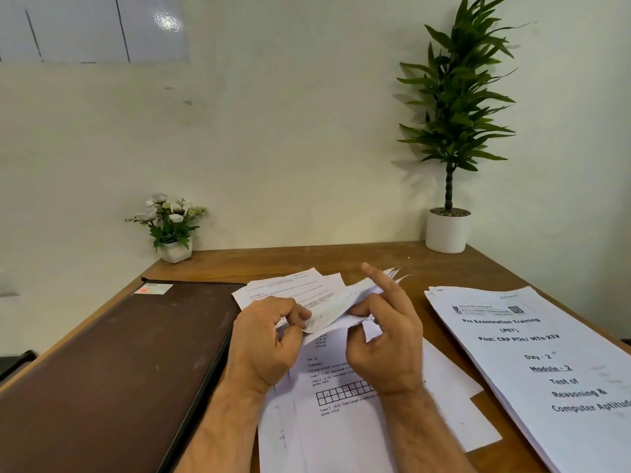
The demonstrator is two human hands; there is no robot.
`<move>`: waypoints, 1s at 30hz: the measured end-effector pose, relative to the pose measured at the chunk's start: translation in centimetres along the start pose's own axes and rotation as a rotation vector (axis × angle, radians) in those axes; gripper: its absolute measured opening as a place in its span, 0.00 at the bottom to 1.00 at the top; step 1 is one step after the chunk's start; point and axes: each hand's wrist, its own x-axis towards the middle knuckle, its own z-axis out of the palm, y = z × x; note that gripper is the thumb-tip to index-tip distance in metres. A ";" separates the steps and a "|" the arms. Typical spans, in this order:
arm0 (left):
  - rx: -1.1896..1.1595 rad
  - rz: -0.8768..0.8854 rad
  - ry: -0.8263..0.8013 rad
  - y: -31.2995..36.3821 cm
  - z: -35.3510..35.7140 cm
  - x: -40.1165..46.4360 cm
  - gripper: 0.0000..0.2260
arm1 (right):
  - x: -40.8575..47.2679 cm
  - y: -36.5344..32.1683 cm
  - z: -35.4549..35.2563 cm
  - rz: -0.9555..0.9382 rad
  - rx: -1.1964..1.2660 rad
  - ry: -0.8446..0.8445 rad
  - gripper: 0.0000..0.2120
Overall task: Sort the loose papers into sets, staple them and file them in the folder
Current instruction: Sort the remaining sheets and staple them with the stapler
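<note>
Wooden desk [341, 259] carries thin, floppy white printed sheets [336, 310], light and crease-prone, pinched at their near edge by left hand [264, 339] and right hand [384, 339] fingers.

On the table [392, 259], the folder [112, 370] fills the lower left of the frame, loose papers [341, 421] lie at lower centre under both hands, a stack of papers [546, 363] sits at lower right, and 2 potted plants [172, 230] [450, 131] stand behind at the far edge.
</note>
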 end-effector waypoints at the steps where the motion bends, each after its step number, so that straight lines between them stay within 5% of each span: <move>1: 0.005 -0.028 -0.001 0.1 0.0 0.0 0.08 | 0.0 0.0 0.0 -0.014 -0.007 0.003 0.03; 9: -0.170 -0.088 -0.122 0.3 0.0 -0.2 0.09 | 0.0 -0.4 0.0 0.020 0.017 -0.001 0.04; 12: -0.200 -0.274 0.086 0.2 0.3 0.2 0.15 | -0.3 -0.2 0.1 0.117 0.069 0.037 0.13; 16: 0.284 -0.498 0.356 -1.2 -0.3 1.2 0.08 | -0.3 -0.1 0.3 0.129 0.060 0.017 0.16; 22: 0.643 -0.757 -0.012 -3.1 -0.4 1.8 0.31 | -0.6 0.3 0.4 0.065 0.008 -0.047 0.08; 30: 0.784 -0.769 -0.430 -3.4 -0.3 2.1 0.22 | -0.5 0.1 0.6 0.086 0.001 -0.048 0.09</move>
